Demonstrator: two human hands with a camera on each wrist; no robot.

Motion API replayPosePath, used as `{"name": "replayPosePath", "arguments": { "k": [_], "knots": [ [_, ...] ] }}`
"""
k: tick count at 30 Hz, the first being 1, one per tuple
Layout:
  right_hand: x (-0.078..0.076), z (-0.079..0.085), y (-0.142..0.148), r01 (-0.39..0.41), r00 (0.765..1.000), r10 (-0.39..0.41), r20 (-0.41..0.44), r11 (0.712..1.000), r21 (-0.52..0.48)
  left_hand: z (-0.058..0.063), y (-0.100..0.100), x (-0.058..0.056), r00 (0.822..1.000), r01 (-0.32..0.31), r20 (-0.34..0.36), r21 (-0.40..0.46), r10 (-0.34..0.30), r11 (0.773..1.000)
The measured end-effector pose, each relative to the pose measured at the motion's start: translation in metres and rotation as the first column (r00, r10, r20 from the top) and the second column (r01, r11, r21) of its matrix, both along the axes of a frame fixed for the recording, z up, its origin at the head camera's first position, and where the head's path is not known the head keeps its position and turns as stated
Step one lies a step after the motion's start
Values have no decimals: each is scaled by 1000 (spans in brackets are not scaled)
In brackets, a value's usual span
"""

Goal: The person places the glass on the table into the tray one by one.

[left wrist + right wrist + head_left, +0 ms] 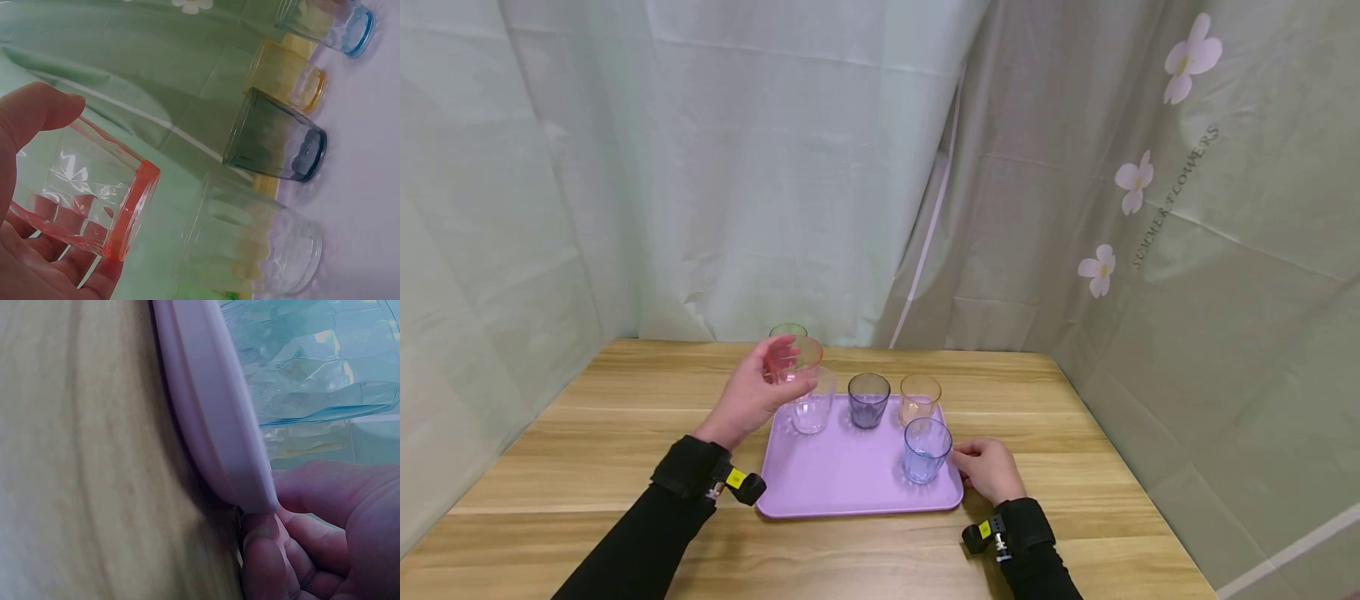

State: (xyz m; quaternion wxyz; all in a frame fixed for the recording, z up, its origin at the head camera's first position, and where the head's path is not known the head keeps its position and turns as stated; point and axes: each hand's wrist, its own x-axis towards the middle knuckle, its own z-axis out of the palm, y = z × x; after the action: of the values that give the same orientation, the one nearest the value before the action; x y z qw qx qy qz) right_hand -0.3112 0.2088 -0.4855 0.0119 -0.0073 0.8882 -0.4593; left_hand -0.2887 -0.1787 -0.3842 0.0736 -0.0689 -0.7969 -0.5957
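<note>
My left hand (756, 390) grips a red-tinted clear glass (94, 194), raised over the back left corner of a purple tray (835, 479). In the left wrist view the thumb lies on one side of this glass and the fingers on the other. A colourless glass (275, 250) stands on the tray, partly behind the held one in the head view. To its right are a dark grey glass (868, 408) and an amber glass (917, 404). Nearer the front right is a blue glass (927, 458). My right hand (992, 471) pinches the tray's right edge beside it.
A green glass (787, 330) is mostly hidden behind the left hand, beyond the tray. The wooden table (625, 408) reaches back to a pale curtain (760, 183), and more curtain with printed flowers (1135, 182) hangs at the right.
</note>
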Motion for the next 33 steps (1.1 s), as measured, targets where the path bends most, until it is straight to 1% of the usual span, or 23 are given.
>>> {"name": "replayPosePath", "arguments": {
  "k": [13, 23, 33],
  "knots": [
    [-2, 0, 0, 0, 1000, 0, 5, 1000, -1, 2, 11, 0, 999, 48, -18, 20, -47, 999],
    [-2, 0, -2, -3, 1000, 3, 5, 1000, 1, 0, 19, 0, 998, 58, -23, 9, -58, 998],
    [-1, -2, -1, 3, 1000, -3, 9, 1000, -6, -2, 30, 2, 994, 103, -35, 5, -103, 995]
  ]
}}
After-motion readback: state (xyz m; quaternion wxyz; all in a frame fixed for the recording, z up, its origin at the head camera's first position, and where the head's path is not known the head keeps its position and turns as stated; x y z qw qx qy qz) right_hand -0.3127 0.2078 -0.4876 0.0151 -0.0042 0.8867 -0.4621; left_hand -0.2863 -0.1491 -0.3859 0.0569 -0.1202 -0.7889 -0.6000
